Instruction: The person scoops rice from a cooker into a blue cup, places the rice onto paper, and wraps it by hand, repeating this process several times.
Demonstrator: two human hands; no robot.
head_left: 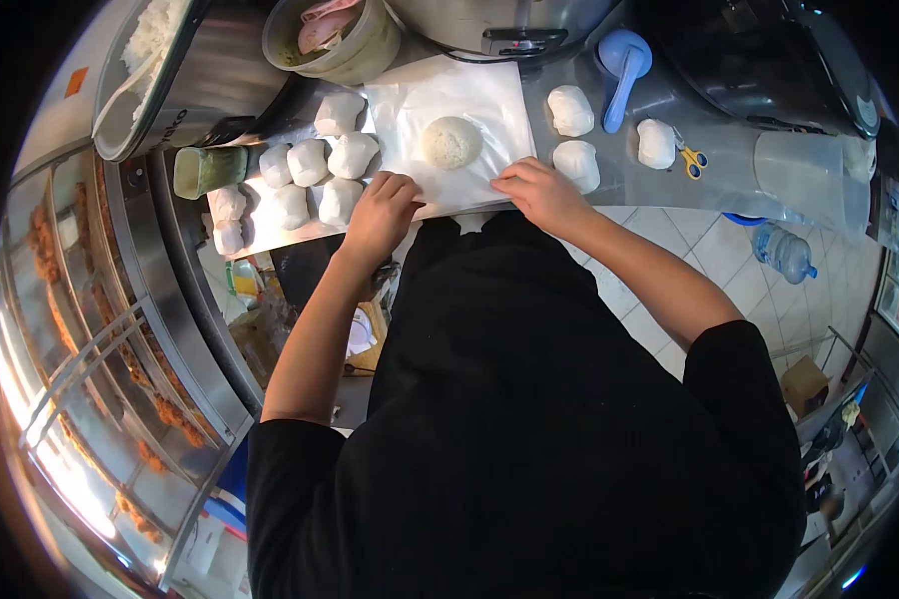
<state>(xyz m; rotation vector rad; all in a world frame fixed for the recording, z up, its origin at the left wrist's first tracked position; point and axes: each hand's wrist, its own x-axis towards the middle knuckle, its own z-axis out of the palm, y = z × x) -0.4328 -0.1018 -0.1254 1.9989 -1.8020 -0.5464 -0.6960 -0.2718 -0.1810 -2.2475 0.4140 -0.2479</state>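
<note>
A round mound of rice (451, 143) sits on a white sheet (499, 90) spread over the metal surface (624, 188), and it lies straight ahead of the person, beyond the fingertips of both hands and between them. From the left hand (385, 208) the mound is forward and to the right; from the right hand (541, 193) it is forward and to the left. Neither hand is plainly nearer: the two stand about equally far from it, and both are apart from the rice itself. Seen from above, the mound shows no clear long axis. The left hand is narrow, its thumb and fingers drawn together in what looks like a pinch on the sheet's near edge at the left; the right hand is narrow too, its fingertips meeting at the near edge towards the right. How firmly either one grips cannot be told. The near edge thus runs from one hand to the other, on the person's side of the rice. Wrapped white bundles (354, 157) stand in a group to the left of the sheet, while another white bundle (575, 166) is just beside the right hand, on its far side.
</note>
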